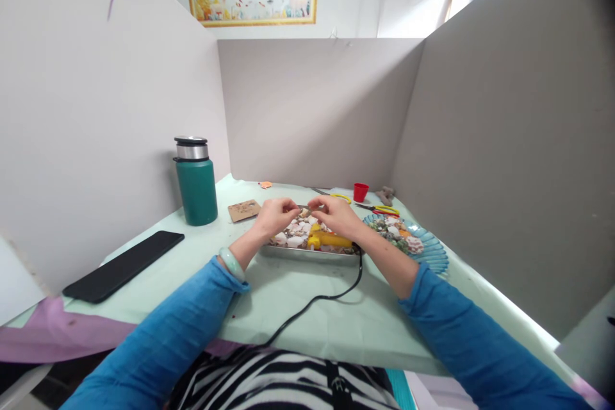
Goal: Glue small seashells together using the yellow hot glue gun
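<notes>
Both hands are over a metal tray [312, 255] filled with shells [296, 230]. My left hand [278, 214], with a pale green bangle on its wrist, is closed in a pinch at the tray's far left part. Facing it, my right hand [335, 213] has thumb and fingers drawn together. The fingertips of the two hands are a small gap apart, and whatever they may hold is too small to make out. A yellow glue gun [331, 240] lies on the shells under my right hand, its black cord [314, 298] running toward me.
A blue plate [435, 253] of shells and stones stands right of the tray. Behind are scissors [384, 210], more scissors [340, 197] and a red cup [360, 191]. On the left are a brown card [244, 210], a green bottle [196, 189] and a black phone [125, 264]. Grey panels enclose the table.
</notes>
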Action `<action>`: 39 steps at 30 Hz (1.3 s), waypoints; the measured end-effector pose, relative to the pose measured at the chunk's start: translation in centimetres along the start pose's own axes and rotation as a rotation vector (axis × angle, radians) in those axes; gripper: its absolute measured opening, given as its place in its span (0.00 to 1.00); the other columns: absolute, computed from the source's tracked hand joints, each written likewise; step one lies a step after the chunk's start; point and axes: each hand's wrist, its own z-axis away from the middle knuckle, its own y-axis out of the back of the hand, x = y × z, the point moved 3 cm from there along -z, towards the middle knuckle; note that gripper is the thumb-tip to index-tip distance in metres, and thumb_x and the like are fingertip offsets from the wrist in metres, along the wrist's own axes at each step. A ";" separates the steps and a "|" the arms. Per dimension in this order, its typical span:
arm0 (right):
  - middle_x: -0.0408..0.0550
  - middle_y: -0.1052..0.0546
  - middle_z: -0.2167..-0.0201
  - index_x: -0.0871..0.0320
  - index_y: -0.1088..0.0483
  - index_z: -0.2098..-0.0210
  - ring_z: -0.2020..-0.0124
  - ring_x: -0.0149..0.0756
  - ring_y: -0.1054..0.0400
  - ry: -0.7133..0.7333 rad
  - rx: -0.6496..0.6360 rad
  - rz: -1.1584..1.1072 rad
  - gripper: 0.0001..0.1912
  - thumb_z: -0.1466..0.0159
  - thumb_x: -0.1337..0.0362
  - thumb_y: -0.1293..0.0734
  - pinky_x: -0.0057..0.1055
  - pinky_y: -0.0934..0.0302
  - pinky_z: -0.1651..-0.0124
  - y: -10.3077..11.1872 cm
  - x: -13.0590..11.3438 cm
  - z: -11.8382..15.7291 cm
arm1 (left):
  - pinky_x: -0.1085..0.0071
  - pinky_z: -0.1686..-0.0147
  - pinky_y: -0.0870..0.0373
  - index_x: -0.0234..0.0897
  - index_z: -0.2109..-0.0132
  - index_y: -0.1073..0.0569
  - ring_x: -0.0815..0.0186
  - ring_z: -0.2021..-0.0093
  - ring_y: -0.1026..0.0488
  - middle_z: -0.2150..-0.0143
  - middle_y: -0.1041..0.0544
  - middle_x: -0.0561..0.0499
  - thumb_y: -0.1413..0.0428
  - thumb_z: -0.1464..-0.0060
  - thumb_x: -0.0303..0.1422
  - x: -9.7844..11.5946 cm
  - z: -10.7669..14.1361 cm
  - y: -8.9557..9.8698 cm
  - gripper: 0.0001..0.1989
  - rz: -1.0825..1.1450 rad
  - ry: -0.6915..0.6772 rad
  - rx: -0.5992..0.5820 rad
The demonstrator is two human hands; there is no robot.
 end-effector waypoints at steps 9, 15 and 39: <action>0.47 0.24 0.61 0.57 0.29 0.58 0.70 0.30 0.31 0.073 0.029 -0.015 0.12 0.43 0.65 0.34 0.28 0.40 0.65 0.2 -0.8 0.2 | 0.74 0.75 0.35 0.33 0.69 0.26 0.72 0.77 0.32 0.72 0.26 0.50 0.39 0.58 0.38 -0.4 0.0 -0.3 0.12 0.410 0.199 -0.093; 0.48 0.25 0.61 0.58 0.30 0.57 0.70 0.29 0.32 0.168 0.062 -0.078 0.12 0.41 0.65 0.35 0.28 0.39 0.64 0.6 -1.8 0.5 | 0.75 0.74 0.32 0.31 0.70 0.26 0.73 0.76 0.31 0.73 0.26 0.50 0.35 0.63 0.35 -0.5 0.4 -0.8 0.14 0.733 0.322 -0.199; 0.45 0.25 0.70 0.59 0.30 0.61 0.77 0.27 0.33 -0.077 -0.054 -0.360 0.14 0.41 0.57 0.36 0.25 0.40 0.74 0.5 -1.3 0.1 | 0.74 0.74 0.32 0.33 0.59 0.28 0.76 0.77 0.34 0.65 0.27 0.50 0.39 0.54 0.40 0.0 0.3 -0.6 0.18 0.735 0.154 -0.175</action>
